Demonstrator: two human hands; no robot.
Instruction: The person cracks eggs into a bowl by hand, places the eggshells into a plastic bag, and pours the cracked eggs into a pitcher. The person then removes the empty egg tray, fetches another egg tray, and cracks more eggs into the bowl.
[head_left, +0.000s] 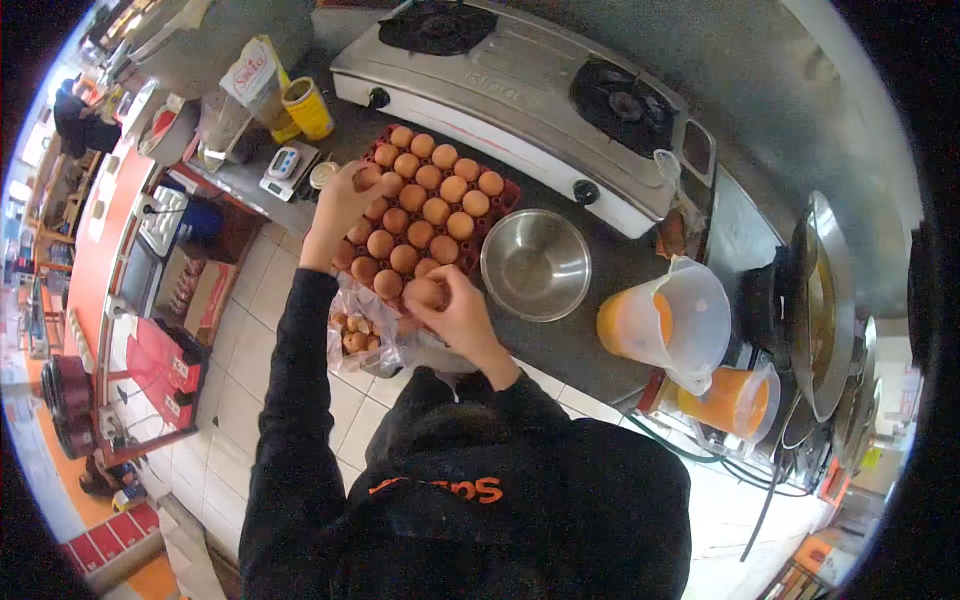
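Note:
A red egg tray full of brown eggs lies on the dark counter in front of me. At the tray's left edge, my left hand has its fingers closed around a brown egg. My right hand grips another egg at the tray's near corner. To the right of the tray sits a shiny steel bowl with nothing in it. Below the tray hangs a clear plastic bag with eggshells inside.
Behind the tray stands a two-burner gas stove. On the right are a pitcher and a second jug, both with orange liquid, near a large pan. A small scale and a yellow can stand at left.

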